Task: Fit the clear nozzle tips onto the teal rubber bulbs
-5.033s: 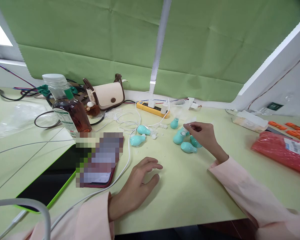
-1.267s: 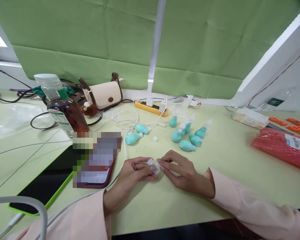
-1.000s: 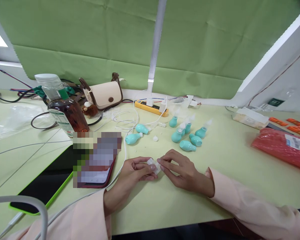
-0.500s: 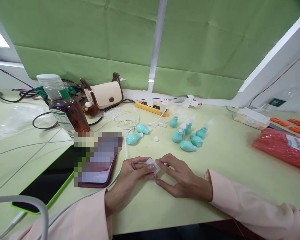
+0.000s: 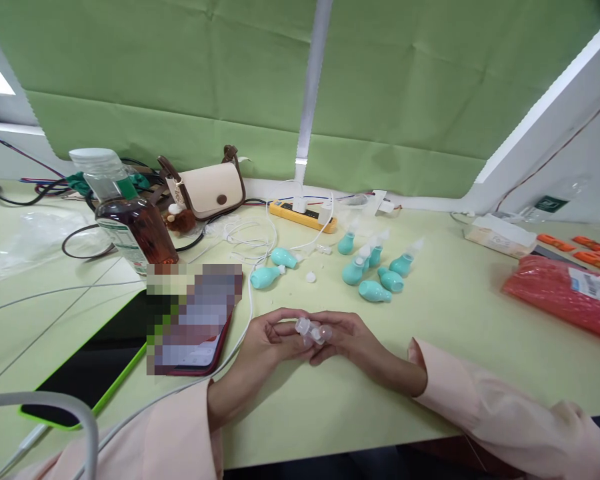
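Observation:
Above the near edge of the table, my left hand (image 5: 267, 341) pinches a small clear plastic piece (image 5: 304, 327) with a short square-looking end. My right hand (image 5: 363, 345) meets it from the other side, its fingers closed on a small clear round-ended plastic piece (image 5: 325, 333). The two clear parts touch or overlap; whether they are joined I cannot tell. Fingers cover their lower portions. Past my hands lie two teal squeeze bulbs (image 5: 267, 277) and a small white round cap (image 5: 311, 277). Several more teal bulbs (image 5: 374, 291) stand or lie to the right, some with clear tips.
On the left are a green-cased phone (image 5: 100, 360), a red-cased phone (image 5: 200, 327) and a brown bottle (image 5: 140, 233). A cream handbag (image 5: 207, 189) and yellow power strip (image 5: 300, 217) sit behind. White cable (image 5: 251, 303) runs beside my left hand. At right lies a red package (image 5: 555, 290).
My right hand has closed in from spread fingers to a grip against my left hand. The clear plastic is turned, and a round end now shows. The bulbs have not moved.

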`<state>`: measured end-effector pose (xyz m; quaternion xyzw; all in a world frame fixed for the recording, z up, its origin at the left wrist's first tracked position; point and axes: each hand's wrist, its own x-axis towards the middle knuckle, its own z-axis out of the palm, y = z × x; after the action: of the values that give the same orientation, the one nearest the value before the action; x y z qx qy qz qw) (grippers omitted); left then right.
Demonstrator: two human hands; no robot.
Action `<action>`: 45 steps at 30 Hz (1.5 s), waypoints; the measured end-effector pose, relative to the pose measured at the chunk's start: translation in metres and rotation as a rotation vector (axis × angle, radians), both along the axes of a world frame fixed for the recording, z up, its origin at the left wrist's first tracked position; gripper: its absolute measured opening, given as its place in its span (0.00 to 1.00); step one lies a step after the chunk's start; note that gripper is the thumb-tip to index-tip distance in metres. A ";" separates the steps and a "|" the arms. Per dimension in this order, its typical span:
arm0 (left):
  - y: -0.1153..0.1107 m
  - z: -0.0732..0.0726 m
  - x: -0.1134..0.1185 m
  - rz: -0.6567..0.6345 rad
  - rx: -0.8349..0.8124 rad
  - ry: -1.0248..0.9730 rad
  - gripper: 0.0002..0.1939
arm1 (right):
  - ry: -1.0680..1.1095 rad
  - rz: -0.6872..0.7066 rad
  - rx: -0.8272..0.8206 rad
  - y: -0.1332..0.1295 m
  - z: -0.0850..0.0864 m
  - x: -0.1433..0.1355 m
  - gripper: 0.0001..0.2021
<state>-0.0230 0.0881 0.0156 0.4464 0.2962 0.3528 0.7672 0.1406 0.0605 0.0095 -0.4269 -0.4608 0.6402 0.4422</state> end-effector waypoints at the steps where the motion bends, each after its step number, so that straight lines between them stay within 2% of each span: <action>1: 0.000 0.000 0.000 0.000 0.007 0.014 0.16 | -0.018 0.009 -0.015 -0.001 0.001 0.000 0.19; 10: -0.003 0.002 0.001 -0.006 0.058 0.060 0.13 | -0.086 0.049 0.055 -0.003 0.004 0.001 0.19; 13: -0.001 0.002 0.001 0.026 0.068 0.043 0.15 | -0.208 0.021 0.203 0.005 0.008 0.005 0.17; 16: -0.001 0.003 0.000 0.041 0.043 0.060 0.15 | -0.434 -0.063 0.483 0.027 0.017 0.008 0.15; 19: -0.002 0.006 -0.001 0.031 0.035 0.082 0.13 | -0.821 -0.144 0.735 0.056 0.024 0.008 0.16; 21: -0.003 0.008 -0.001 0.032 0.035 0.094 0.12 | -1.100 -0.095 0.898 0.073 0.025 0.003 0.20; 24: -0.004 0.010 0.000 0.040 0.015 0.114 0.13 | -1.354 0.061 1.016 0.088 0.022 -0.010 0.27; 28: -0.004 0.011 0.001 0.058 0.041 0.118 0.15 | -1.465 0.135 1.039 0.096 0.018 -0.031 0.22; 31: -0.003 0.011 0.000 0.088 0.096 0.145 0.13 | -1.438 0.147 1.065 0.101 0.017 -0.036 0.15; 33: -0.003 0.010 0.000 0.089 0.121 0.152 0.13 | -1.418 0.144 1.091 0.100 0.019 -0.031 0.13; 36: -0.002 0.009 0.000 0.049 0.061 0.137 0.16 | -1.162 -0.017 1.038 0.089 0.029 -0.017 0.18; 37: -0.002 0.008 0.000 0.038 0.027 0.135 0.17 | -0.989 -0.086 0.961 0.082 0.033 -0.011 0.20; 39: -0.003 0.009 0.001 0.023 -0.005 0.124 0.20 | -0.642 -0.116 0.715 0.066 0.043 0.001 0.20; 42: -0.004 0.009 0.001 -0.020 0.038 0.090 0.21 | -0.246 -0.015 0.374 0.041 0.048 0.019 0.16; 45: -0.006 0.010 -0.001 -0.043 0.068 0.088 0.18 | 0.005 0.025 0.161 0.023 0.039 0.031 0.14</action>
<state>-0.0239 0.0816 0.0256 0.4934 0.3078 0.3263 0.7453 0.1716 0.0836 0.0488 -0.3827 -0.5151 0.6075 0.4682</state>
